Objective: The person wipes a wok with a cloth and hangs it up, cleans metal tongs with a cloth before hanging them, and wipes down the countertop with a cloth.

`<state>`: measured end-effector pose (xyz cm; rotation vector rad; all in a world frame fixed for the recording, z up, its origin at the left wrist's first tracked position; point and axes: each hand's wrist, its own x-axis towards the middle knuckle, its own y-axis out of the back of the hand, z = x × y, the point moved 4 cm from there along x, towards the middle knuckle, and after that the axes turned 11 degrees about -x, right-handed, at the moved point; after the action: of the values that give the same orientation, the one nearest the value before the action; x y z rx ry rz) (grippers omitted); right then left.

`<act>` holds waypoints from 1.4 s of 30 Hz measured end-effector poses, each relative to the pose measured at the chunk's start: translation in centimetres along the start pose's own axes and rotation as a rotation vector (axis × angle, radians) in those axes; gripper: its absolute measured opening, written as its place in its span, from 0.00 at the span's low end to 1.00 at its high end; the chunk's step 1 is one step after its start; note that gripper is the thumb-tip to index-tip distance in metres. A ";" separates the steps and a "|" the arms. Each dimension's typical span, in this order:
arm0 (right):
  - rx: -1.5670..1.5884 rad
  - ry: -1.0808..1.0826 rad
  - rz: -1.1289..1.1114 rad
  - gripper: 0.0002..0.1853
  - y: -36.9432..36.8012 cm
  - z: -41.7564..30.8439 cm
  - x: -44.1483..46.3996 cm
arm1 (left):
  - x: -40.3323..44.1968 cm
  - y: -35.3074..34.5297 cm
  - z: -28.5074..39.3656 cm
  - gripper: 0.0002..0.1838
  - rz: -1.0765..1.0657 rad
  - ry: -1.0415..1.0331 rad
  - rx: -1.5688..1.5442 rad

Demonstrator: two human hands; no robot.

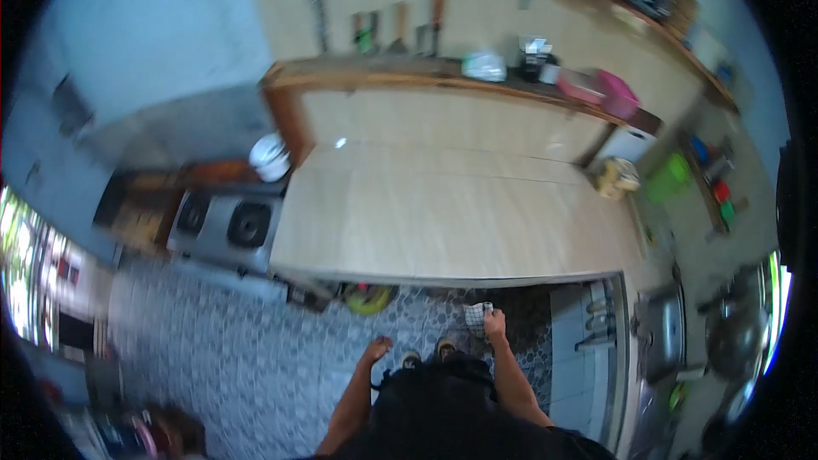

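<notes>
Low in the view, my left hand hangs above the patterned floor, its fingers curled and too small to read clearly. My right hand is closed on a white checkered cloth, just below the front edge of the pale countertop. Something small and pale shows at the top of that hand, too blurred to name. Both of my shoes are partly visible between the hands.
A gas stove adjoins the counter's left end, with a white container behind it. A wooden shelf runs above the counter. The sink is at right. A yellow-green round object lies under the counter.
</notes>
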<state>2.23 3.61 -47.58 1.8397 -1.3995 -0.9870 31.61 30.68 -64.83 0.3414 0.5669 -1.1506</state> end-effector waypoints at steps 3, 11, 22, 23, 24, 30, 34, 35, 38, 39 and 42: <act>-0.076 0.209 -0.150 0.24 -2.7 1.4 -0.3 | -2.4 1.3 -6.5 0.28 0.141 0.076 0.024; 0.011 0.061 0.391 0.21 6.2 7.3 6.5 | -22.7 2.5 -21.5 0.21 0.604 0.243 0.403; -1.250 0.269 0.592 0.24 0.3 2.7 26.0 | -32.3 -18.5 -21.2 0.20 0.780 0.675 -0.739; -0.905 0.401 0.585 0.24 -1.5 0.9 25.6 | -31.0 -19.7 -20.2 0.20 0.666 0.682 -0.731; -0.553 0.518 0.562 0.24 -2.9 -1.4 25.0 | -29.7 -20.5 -19.2 0.24 0.553 0.684 -0.724; 0.013 1.062 -0.667 0.26 -8.7 -19.0 10.4 | -27.3 -19.3 -13.4 0.19 0.842 0.366 -0.786; -0.057 0.813 -0.853 0.27 -8.3 -18.0 11.5 | -27.2 -17.5 -13.7 0.20 0.809 0.465 -0.684; 0.005 0.737 -0.834 0.27 -9.4 -15.1 14.8 | -27.7 -16.8 -12.3 0.21 0.838 0.426 -0.587; 0.223 0.432 -0.628 0.30 -3.0 -10.4 20.5 | -28.1 -16.1 -10.7 0.24 0.939 0.359 -0.513; 0.240 0.396 -0.536 0.31 -1.8 -7.4 24.3 | -28.4 -15.8 -9.7 0.24 0.942 0.370 -0.504; 0.386 0.274 -0.100 0.26 5.1 -1.0 31.2 | -27.3 -17.1 -12.5 0.24 0.977 0.332 -0.492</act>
<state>5.47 -27.86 -48.89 2.2449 -1.4084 -0.5039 4.73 51.52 -58.51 0.3210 0.8183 0.0021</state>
